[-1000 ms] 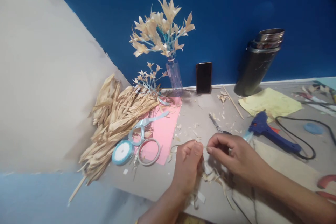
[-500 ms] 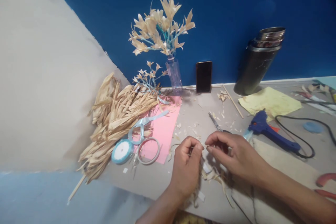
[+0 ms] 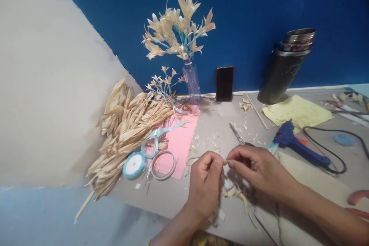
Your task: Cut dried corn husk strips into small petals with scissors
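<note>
My left hand [image 3: 206, 184] is closed in a pinch, thumb against the forefinger. Facing it, my right hand [image 3: 253, 167] pinches too, its fingertips almost touching the left ones. A tiny pale piece [image 3: 225, 163], looking like corn husk, shows between the fingertips; most of it is hidden. Below the hands lie husk scraps [image 3: 238, 193] on the grey table. Scissors [image 3: 236, 134] rest just beyond my right hand, their handles partly covered. A blue glue gun [image 3: 302, 146] lies to the right of that hand.
Left stands a heap of dried husks [image 3: 129, 123], by a ribbon spool [image 3: 134, 165], a tape roll [image 3: 152, 169] and pink paper [image 3: 184, 142]. Behind are a bottle of husk flowers [image 3: 191, 80], a phone [image 3: 224, 83], a dark flask [image 3: 284, 73] and yellow paper [image 3: 300, 110].
My fingertips have come slightly closer together, and the small pale piece now shows more clearly between them. The view has shifted very slightly; the objects on the table stay put.
</note>
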Demonstrator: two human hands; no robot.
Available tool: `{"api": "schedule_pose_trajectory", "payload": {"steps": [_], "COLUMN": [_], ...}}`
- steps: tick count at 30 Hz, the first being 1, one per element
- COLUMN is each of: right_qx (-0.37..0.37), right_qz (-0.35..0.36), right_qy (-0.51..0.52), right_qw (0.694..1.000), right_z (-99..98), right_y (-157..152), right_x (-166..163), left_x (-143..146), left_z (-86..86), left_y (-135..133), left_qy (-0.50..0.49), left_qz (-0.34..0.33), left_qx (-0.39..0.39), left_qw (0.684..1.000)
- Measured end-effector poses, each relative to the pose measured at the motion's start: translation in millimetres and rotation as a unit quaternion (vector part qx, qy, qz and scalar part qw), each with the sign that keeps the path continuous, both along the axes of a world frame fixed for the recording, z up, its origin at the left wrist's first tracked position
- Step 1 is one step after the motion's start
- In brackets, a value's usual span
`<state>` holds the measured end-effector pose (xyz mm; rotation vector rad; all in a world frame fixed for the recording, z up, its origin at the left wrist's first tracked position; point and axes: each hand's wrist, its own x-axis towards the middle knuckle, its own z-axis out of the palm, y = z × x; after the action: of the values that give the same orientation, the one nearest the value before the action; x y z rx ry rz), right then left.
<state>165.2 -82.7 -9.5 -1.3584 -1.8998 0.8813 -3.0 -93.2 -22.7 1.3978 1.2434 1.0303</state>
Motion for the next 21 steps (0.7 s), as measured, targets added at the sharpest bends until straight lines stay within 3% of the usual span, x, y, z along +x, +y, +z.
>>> {"api": "schedule_pose_trajectory", "payload": {"steps": [4,12,17,21], "right_qx": [-0.009,0.055,0.04,-0.075], "right_qz": [-0.006,0.044,0.056,0.02], "right_qy": [0.015,-0.076,-0.073,0.025], "right_qw": [1.0,0.995,0.995,0.997], "right_z": [-0.6,-6.4,-7.5,-1.8], "right_y": [1,0,0,1], "right_x": [0,1,1,0], "left_x": [-1,-6,-6,-3], "left_z": [0.1,3.5,-1.6,-6.7], "left_y": [1,8,12,15], "left_qy": [-0.031,-0.008,-0.147,-0.355], "left_qz": [0.024,0.055,0.029,0.036], "left_qx": [-0.036,-0.038,-0.15,-0.2], "left_qw": [0.999,0.998,0.977,0.913]}}
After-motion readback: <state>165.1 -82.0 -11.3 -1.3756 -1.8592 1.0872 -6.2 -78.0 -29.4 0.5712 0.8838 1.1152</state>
